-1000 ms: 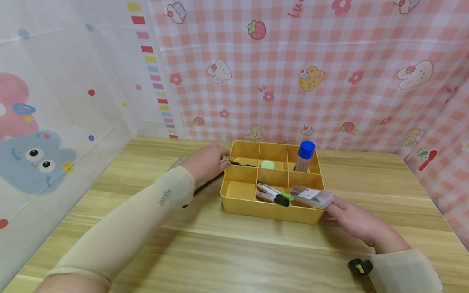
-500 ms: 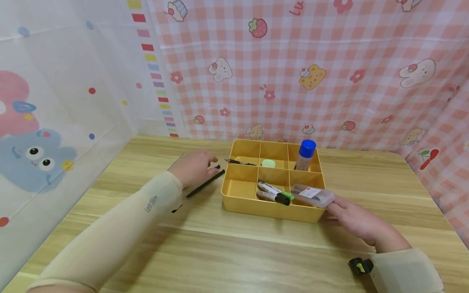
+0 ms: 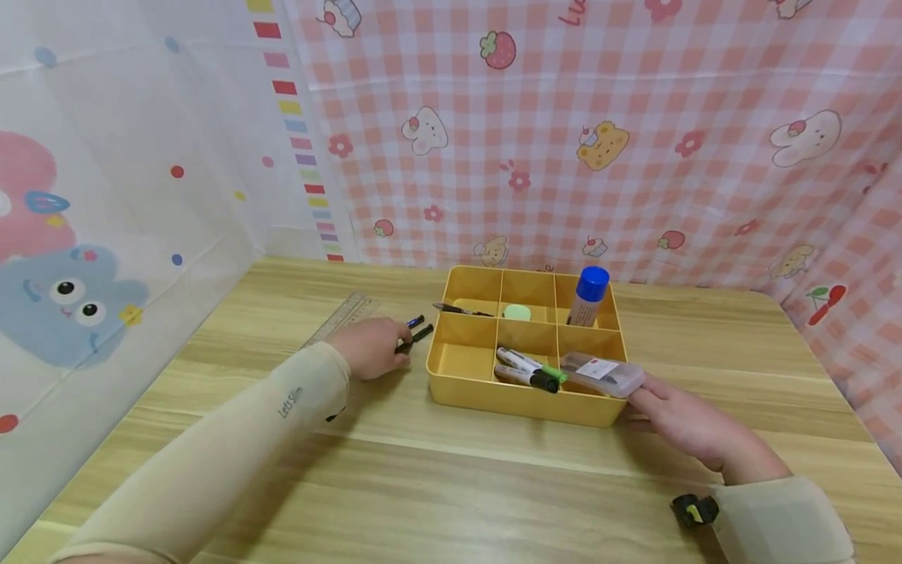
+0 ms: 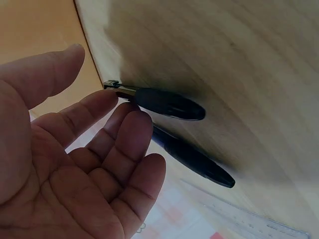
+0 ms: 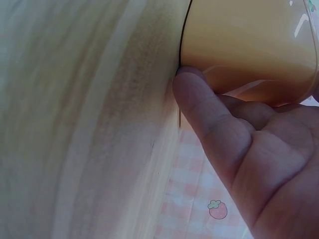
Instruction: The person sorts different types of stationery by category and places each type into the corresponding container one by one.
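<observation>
On the table left of the organizer, my left hand [image 3: 369, 347] reaches over two dark pens. In the left wrist view its fingers are loosely bent, with the index fingertip at the end of the nearer pen [image 4: 169, 103] and the thumb apart from it. The second pen [image 4: 199, 162] lies beside, partly behind the fingers. My right hand [image 3: 680, 427] rests against the right side of the yellow divided organizer [image 3: 521, 407]; one straight finger touches its lower corner in the right wrist view, while other fingers are partly hidden. Another pen [image 3: 461, 310] leans over the rear left compartment's wall.
A clear ruler [image 3: 345, 313] lies behind my left hand. The organizer holds a blue-capped glue stick [image 3: 589, 298], a pale green round item [image 3: 517, 312], markers [image 3: 524, 377] and a clear plastic case [image 3: 602, 375] jutting over the right rim. Patterned cloth [image 3: 493, 157] hangs behind.
My left hand has let go of the pen at the rear left compartment and moved left, then down over the pens on the table. The ruler shows more. My right hand has stayed put.
</observation>
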A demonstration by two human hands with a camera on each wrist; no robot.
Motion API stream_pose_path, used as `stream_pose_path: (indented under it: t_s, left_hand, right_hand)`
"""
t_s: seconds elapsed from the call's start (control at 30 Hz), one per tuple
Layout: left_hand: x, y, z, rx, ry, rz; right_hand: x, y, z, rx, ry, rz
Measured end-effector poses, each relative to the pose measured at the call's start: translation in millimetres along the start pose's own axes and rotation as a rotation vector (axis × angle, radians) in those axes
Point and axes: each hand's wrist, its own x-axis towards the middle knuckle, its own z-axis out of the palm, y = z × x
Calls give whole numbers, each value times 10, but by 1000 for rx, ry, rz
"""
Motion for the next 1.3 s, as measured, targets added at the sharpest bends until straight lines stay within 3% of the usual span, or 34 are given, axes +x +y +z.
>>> stream_pose_path:
  t_s: [0.33, 1.3]
  left_hand:
    - [10, -45, 47, -12, 12, -4]
    - [34, -108, 122, -35, -19, -100]
  right_hand:
    - [-1, 7, -10, 14, -7, -9]
    - [-3, -22, -13, 7, -16, 24]
